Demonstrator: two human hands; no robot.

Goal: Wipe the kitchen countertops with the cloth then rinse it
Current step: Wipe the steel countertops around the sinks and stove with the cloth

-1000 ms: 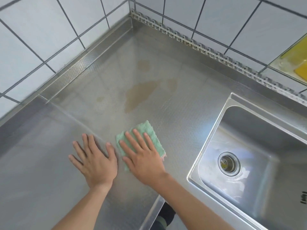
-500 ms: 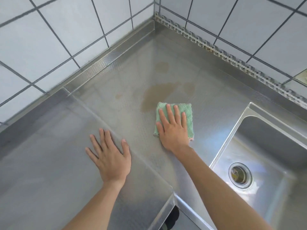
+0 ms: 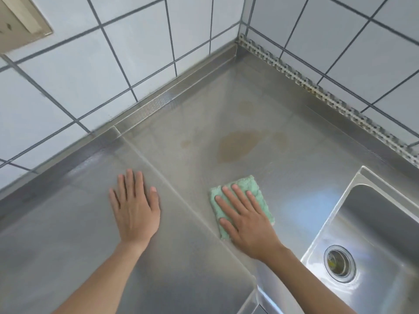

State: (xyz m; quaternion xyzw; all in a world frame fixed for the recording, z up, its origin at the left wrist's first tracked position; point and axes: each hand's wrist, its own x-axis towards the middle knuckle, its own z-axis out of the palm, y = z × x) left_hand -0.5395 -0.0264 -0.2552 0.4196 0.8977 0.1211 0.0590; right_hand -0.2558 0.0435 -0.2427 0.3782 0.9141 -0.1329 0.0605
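Note:
A folded green cloth (image 3: 254, 188) lies flat on the stainless steel countertop (image 3: 226, 103), just right of the diagonal seam between the two counter sections. My right hand (image 3: 247, 222) presses down on the cloth with fingers spread, covering most of it. A brown stain (image 3: 238, 145) sits on the steel a little beyond the cloth, with fainter marks around it. My left hand (image 3: 136, 209) rests palm down on the left counter section, fingers apart, holding nothing.
A steel sink (image 3: 362, 177) with a round drain (image 3: 339, 262) is set into the counter at the right. White tiled walls meet at the far corner behind a raised steel lip. A beige wall plate (image 3: 18, 21) is at the upper left.
My right hand has drawn the cloth back toward me, away from the brown stain it was touching half a second ago. My left hand stays planted on the counter.

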